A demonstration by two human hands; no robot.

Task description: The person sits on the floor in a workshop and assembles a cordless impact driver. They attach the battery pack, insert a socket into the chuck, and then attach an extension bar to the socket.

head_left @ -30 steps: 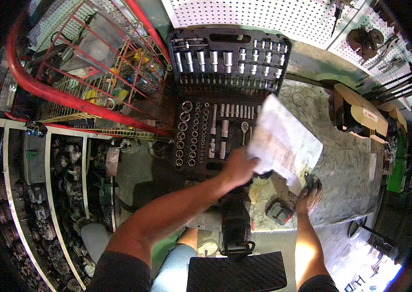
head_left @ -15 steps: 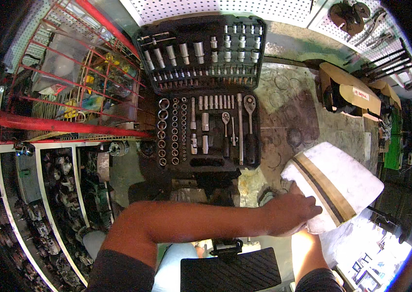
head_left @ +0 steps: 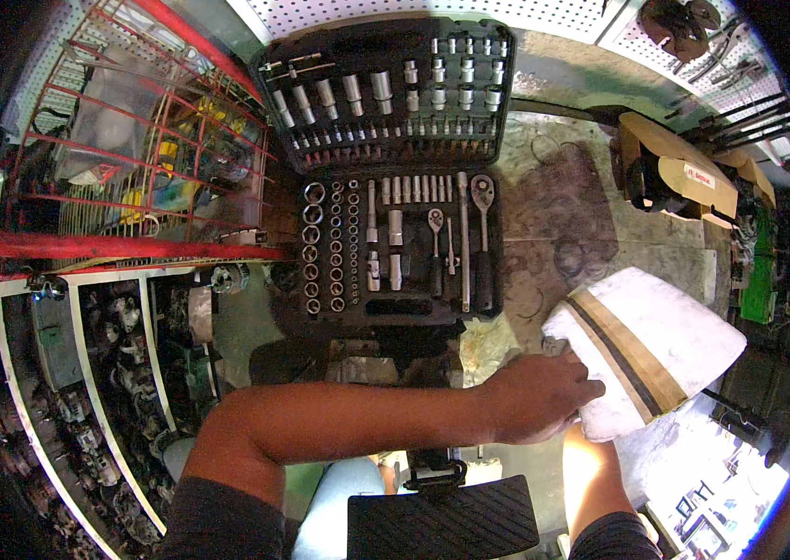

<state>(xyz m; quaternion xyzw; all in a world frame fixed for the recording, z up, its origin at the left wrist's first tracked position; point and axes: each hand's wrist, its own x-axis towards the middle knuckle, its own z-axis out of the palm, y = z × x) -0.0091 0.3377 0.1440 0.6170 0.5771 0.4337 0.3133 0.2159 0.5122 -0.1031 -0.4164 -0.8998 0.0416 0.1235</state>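
Left hand (head_left: 535, 397) reaching across the body, fingers (head_left: 574, 390) clenched on the near edge of a white foam block (head_left: 656, 350) with a tan and dark stripe, lying at the right side of the tabletop (head_left: 582, 224). Right hand hidden beneath that block; cannot tell whether clenched or released. Only its forearm (head_left: 591, 476) shows. Open socket set case (head_left: 395, 159) well to the left of the block, sockets and ratchets seated in rows. Better to hold the block by the edge, firmly but without crushing the foam. Best kept low and level, clear of the case and of the cardboard box (head_left: 680, 173) behind.
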